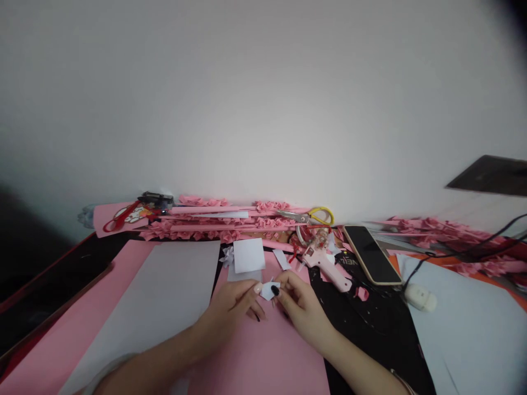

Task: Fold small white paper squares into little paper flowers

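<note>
Evidently small, angular and bluish white, one folded white paper (267,292) is resting between a person's two hands, above a pink sheet (267,356) that is lying on the bench (370,334). It is showing flat facets and a pointed corner toward twelve o'clock, while a black-nailed thumb is covering part of its right side. From eight o'clock, the left hand (230,305) is pinching it, the grip closed between thumb and finger; from four o'clock, the right hand (305,314) is pinching it too, its grip likewise closed on the paper.

Around it, one white square (249,255) is lying at eleven o'clock, overlapping one greyer sheet (245,276). One white paper flower (227,256) is sitting at ten o'clock. One white slip (282,260) is lying near one o'clock, and one pair of scissors (322,215) is resting farther that way. One pink glue gun (329,269) is lying toward two o'clock, one phone (373,255) beyond it. Two large white sheets (164,296) are lying at nine and three o'clock. Pink paper flowers (269,222) are crowding toward twelve, too tangled to count.
</note>
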Tool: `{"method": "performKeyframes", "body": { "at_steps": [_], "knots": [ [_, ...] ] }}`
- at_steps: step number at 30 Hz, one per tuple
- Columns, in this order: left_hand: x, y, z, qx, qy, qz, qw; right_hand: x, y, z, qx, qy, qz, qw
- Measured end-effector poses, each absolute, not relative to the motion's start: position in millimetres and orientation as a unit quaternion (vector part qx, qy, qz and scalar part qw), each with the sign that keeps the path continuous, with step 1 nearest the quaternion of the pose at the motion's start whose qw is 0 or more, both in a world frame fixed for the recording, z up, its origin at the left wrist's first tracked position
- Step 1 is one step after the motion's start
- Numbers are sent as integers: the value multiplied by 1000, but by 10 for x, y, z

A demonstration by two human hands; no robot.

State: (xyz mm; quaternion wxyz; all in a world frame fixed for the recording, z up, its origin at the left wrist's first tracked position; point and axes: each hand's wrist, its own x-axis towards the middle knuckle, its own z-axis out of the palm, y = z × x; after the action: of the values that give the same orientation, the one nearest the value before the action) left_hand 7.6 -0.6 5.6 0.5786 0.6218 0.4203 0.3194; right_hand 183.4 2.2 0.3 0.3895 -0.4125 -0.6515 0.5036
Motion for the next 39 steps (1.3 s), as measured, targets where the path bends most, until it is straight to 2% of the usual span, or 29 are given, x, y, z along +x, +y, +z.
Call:
{"method": "performKeyframes", "body": {
  "at_steps": [10, 31, 39],
  "knots": [
    [84, 15, 47, 619, 427, 323, 574, 1835, 19, -22, -395, -623, 540, 405],
    [83, -12, 71, 627, 431, 322, 564, 1834, 16, -20, -391, -631, 535, 405],
    [82, -8, 71, 658, 436, 313, 528, 1828, 19, -16, -400, -633, 526, 403]
  ]
}}
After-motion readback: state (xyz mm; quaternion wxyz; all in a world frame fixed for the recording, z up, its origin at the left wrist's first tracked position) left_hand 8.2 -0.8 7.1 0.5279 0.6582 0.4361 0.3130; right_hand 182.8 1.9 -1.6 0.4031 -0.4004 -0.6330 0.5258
